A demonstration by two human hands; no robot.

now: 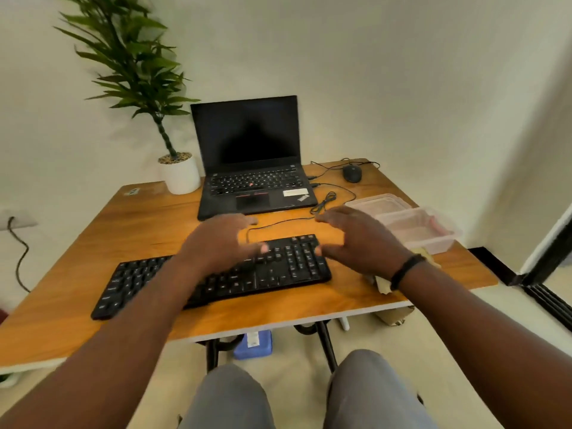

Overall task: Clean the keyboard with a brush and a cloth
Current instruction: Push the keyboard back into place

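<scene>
From my end, going left to right: potted plant [178,168] at the back of the wooden desk [148,218], then the black keyboard [263,274] lying diagonally in front, laptop [253,168] behind it. My left hand [223,239] hangs over the keys, fingers spread, holding nothing. Right hand [362,239] is splayed the same way, also empty, past the keyboard's right end. Clear plastic tubs [411,224] are furthest right.

We see the left hand [223,239] and right hand [359,239] spread out over the black keyboard [278,270] on the tabletop [148,218]
</scene>
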